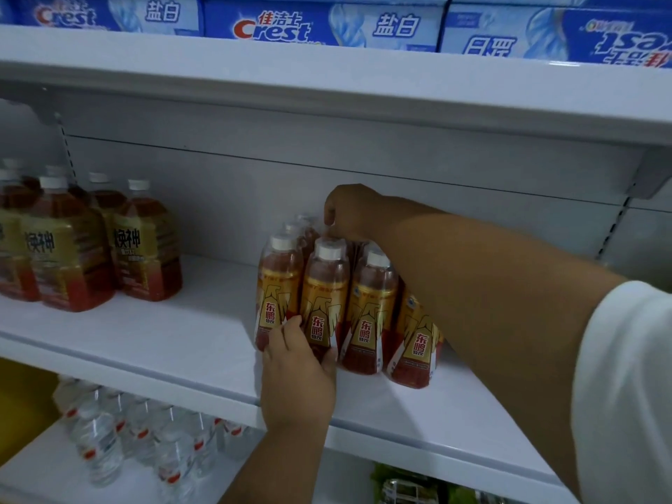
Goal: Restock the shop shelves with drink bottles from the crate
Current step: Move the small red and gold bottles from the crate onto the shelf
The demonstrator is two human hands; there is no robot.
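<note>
Already a cluster of small orange drink bottles (349, 303) stands on the middle shelf (174, 343). The left hand (298, 365) grips a front bottle low down; the right hand (349, 212) curls over the rear caps. Larger tea bottles (83, 245) stand well apart leftward, with bare shelf between, so restocking looks partly done. No crate is visible.

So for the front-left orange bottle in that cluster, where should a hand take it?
Probably round the label band of the front-left bottle, coming from the open left side of the shelf. It stands upright with neighbours packed tight on its right; the left hand already touches its lower front, and the right hand covers the back caps.
</note>
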